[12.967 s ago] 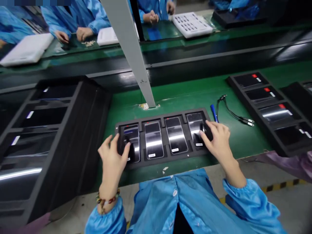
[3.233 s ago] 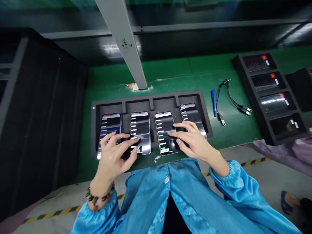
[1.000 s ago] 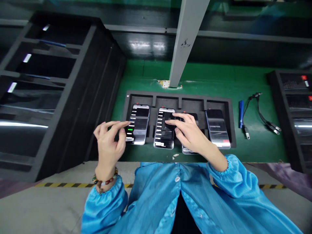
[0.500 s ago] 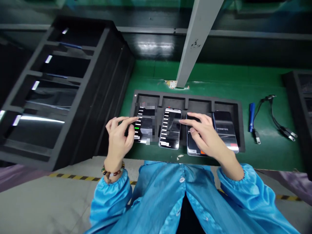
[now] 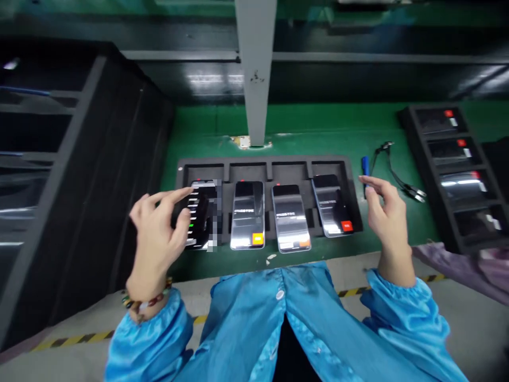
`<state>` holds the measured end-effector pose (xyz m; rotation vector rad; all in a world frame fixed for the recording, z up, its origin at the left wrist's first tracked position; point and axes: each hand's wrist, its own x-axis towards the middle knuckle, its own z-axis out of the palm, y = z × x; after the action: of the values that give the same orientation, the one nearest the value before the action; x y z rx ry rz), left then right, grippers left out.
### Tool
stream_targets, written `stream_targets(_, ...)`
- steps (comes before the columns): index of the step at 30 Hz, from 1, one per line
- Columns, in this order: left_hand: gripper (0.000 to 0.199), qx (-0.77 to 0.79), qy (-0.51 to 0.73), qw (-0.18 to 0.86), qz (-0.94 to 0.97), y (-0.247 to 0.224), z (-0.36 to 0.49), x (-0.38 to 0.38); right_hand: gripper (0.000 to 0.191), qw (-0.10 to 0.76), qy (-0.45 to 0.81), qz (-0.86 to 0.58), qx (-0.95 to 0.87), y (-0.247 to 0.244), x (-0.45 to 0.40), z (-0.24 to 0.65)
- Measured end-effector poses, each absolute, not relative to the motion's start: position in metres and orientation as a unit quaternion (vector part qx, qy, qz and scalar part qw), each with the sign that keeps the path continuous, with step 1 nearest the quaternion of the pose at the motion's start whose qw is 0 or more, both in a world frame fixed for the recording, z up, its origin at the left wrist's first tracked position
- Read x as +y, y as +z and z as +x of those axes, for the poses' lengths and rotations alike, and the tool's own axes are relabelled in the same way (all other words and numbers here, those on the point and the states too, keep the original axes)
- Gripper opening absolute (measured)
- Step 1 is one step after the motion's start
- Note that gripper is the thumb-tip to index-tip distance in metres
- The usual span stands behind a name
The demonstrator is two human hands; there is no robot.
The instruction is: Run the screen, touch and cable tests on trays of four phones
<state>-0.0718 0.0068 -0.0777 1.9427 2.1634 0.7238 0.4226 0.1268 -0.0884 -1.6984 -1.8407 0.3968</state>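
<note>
Four-slot black foam tray (image 5: 354, 209) lies before me with phones in it. My left hand (image 5: 157, 231) is at the leftmost phone (image 5: 202, 220), index fingertip at the upper part of its lit list screen and thumb by its left edge; it grasps nothing. Beside that lie a second phone (image 5: 247, 215) and a third phone (image 5: 292, 217), both with dark screens and an orange button. The rightmost phone (image 5: 332, 204) shows a red button. My right hand (image 5: 387, 212) hovers right of the tray, thumb and index finger apart, near a blue pen-like stick (image 5: 365, 165). Whether it touches the stick, I cannot tell.
Short black cables (image 5: 397, 172) with metal plugs lie right of the stick. Another black tray (image 5: 423, 170) holding phones stands farther right. Tall stacked black trays (image 5: 131, 143) rise at the left. A grey post (image 5: 257, 79) stands behind the tray on the green table (image 5: 199, 122).
My right hand has left the phones and moved right to the blue stick. The second phone's list screen has given way to one with an orange button. The view has shifted right.
</note>
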Motion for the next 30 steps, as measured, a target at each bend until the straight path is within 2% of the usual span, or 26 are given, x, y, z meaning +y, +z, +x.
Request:
stream_targets(3,0.043,0.718,0.269,0.053,0.640,-0.072,-0.062,0.011,0.038,0.305,0.100,-0.716,-0.620,-0.104,0.158,0.460)
stream_targets(6,0.043,0.713,0.285,0.048,0.639,-0.065,-0.047,0.020,0.033,0.278,0.095,-0.762,-0.578,-0.112,0.203,0.482)
stream_targets(11,0.041,0.701,0.288,0.042,0.652,-0.052,-0.021,0.034,0.030,0.249,0.096,-0.809,-0.524,-0.119,0.274,0.481)
stream_targets(15,0.040,0.687,0.277,0.037,0.671,-0.045,-0.010,0.036,0.024,0.241,0.125,-0.807,-0.525,-0.117,0.295,0.476)
stream_targets(17,0.039,0.678,0.274,0.040,0.681,-0.039,-0.005,0.037,0.020,0.266,0.153,-0.790,-0.531,-0.105,0.282,0.483)
stream_targets(20,0.037,0.640,0.255,0.071,0.721,-0.026,0.009,0.047,0.028,0.344,0.206,-0.745,-0.534,-0.068,0.230,0.502)
stream_targets(23,0.037,0.561,0.205,0.130,0.791,-0.016,0.038,0.078,0.029,0.361,0.181,-0.727,-0.555,-0.025,0.150,0.515)
stream_targets(27,0.046,0.422,0.117,0.224,0.871,-0.027,0.100,0.145,0.018,0.280,0.240,-0.640,-0.675,-0.008,0.059,0.497)
stream_targets(30,0.048,0.393,0.084,0.180,0.898,-0.050,0.148,0.190,0.014,0.225,0.333,-0.527,-0.749,-0.035,0.028,0.471)
